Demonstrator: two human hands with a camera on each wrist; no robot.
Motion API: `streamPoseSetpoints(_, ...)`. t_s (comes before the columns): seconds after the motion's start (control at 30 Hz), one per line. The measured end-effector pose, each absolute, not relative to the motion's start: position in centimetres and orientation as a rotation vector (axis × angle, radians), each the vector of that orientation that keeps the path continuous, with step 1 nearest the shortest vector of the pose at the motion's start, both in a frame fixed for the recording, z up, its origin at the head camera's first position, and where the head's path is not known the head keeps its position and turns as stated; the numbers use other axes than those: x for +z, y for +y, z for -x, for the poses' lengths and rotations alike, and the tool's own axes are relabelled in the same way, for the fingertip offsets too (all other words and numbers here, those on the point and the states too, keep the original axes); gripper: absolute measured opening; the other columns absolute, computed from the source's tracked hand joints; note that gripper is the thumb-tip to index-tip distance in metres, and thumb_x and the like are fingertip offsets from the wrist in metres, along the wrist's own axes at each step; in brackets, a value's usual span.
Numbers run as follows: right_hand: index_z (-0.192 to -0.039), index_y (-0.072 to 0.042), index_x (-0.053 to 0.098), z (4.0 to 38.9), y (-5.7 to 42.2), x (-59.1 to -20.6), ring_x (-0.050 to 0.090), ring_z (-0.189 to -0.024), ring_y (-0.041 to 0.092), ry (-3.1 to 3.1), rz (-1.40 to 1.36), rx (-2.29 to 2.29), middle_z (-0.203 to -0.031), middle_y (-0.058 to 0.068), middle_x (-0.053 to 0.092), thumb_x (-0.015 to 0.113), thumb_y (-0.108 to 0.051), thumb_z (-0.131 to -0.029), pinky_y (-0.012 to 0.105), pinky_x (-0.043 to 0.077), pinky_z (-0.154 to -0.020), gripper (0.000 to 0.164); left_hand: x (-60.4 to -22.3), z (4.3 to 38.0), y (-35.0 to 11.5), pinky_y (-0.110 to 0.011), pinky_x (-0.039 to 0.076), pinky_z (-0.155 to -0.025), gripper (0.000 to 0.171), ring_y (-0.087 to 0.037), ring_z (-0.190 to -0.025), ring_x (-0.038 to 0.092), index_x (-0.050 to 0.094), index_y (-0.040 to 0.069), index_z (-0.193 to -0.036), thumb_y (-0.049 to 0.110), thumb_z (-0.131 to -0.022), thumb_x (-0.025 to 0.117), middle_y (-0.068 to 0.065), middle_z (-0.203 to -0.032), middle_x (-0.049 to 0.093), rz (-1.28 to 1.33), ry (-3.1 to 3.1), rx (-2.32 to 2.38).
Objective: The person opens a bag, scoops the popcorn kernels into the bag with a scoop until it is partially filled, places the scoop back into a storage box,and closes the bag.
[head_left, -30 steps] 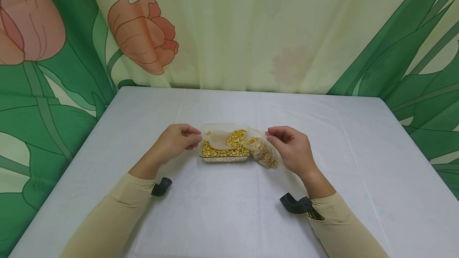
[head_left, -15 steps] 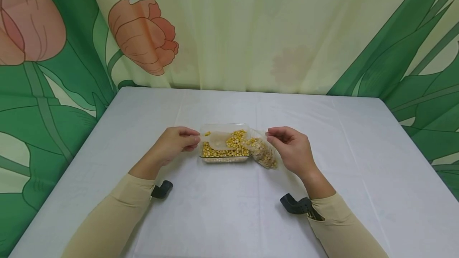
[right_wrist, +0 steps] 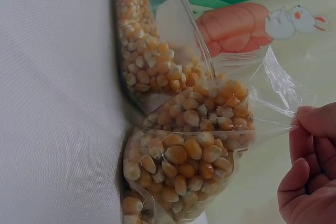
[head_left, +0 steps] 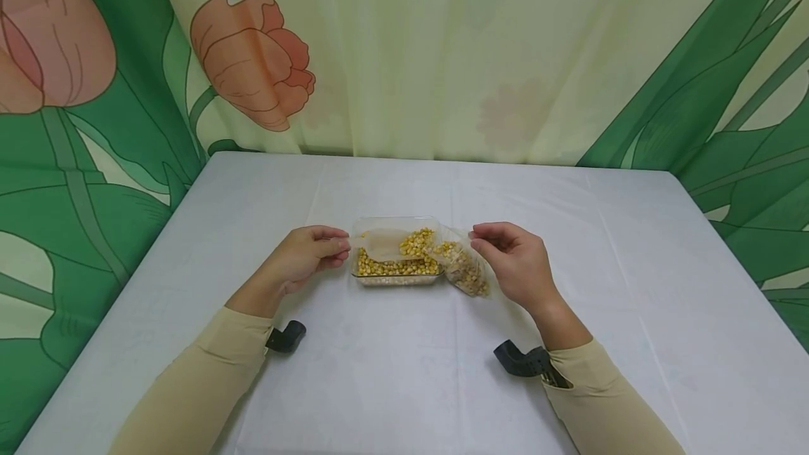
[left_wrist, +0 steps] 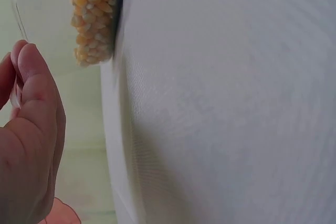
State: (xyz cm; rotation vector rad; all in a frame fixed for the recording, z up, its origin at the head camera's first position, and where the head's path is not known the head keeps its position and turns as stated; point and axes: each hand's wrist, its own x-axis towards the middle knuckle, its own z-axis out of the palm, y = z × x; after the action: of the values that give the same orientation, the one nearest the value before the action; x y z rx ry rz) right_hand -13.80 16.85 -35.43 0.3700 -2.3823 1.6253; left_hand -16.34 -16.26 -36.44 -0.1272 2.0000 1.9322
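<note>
A clear rectangular container [head_left: 395, 281] partly filled with corn kernels sits mid-table. Over its kernels lies a pale translucent scoop-like piece [head_left: 383, 244], its narrow end running left to my left hand [head_left: 314, 251]. In the left wrist view, the thumb and fingers of that hand pinch something clear and curved, mostly hidden by the fingers. A clear plastic bag [right_wrist: 178, 182] bulging with corn leans against the container's right end. The thumb and fingertips of my right hand [head_left: 515, 258] pinch the bag's edge, pulling the film taut; its mouth lies at the container's corner.
A white cloth covers the table [head_left: 404, 371], whose far edge meets a printed curtain [head_left: 442, 55]. Black wrist mounts [head_left: 521, 360] jut from below both sleeves, low over the cloth.
My left hand has shifted slightly left and nearer to me. The pale piece in the container has moved a little left and away from me. My right hand and the bag stay nearly still.
</note>
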Motion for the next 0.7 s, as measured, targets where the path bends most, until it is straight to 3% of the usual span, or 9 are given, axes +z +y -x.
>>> streamPoseSetpoints(0.23, -0.106, 0.009, 0.07, 13.82, 16.83, -35.39, 0.067, -0.088, 0.008, -2.386, -0.366, 1.624, -0.099, 0.021, 0.071, 0.069, 0.007, -0.091, 0.014, 0.053, -0.076, 0.016, -36.29, 16.29, -16.53, -0.019, 0.056, -0.073, 0.035, -0.007, -0.078, 0.065, 0.046, -0.018, -0.131, -0.003, -0.101, 0.054, -0.006, -0.092, 0.066, 0.119, 1.925, 1.984)
streamPoseSetpoints(0.5, -0.107, 0.008, 0.07, 13.84, 16.85, -35.4, 0.069, -0.091, 0.017, -2.39, -0.363, 1.626, -0.1, 0.02, 0.072, 0.069, 0.006, -0.091, 0.015, 0.053, -0.076, 0.016, -36.47, 16.37, -16.64, -0.019, 0.056, -0.074, 0.034, -0.006, -0.079, 0.065, 0.044, -0.017, -0.132, -0.004, -0.101, 0.052, -0.003, -0.09, 0.066, 0.126, 1.848, 2.032)
streamPoseSetpoints(0.7, -0.106, 0.009, 0.07, 13.82, 16.88, -35.43, 0.067, -0.089, 0.009, -2.382, -0.368, 1.631, -0.099, 0.021, 0.071, 0.069, 0.006, -0.091, 0.015, 0.053, -0.076, 0.016, -36.44, 16.25, -16.53, -0.019, 0.056, -0.075, 0.035, -0.007, -0.081, 0.065, 0.043, -0.017, -0.133, -0.004, -0.102, 0.052, -0.003, -0.091, 0.065, 0.117, 1.831, 2.04)
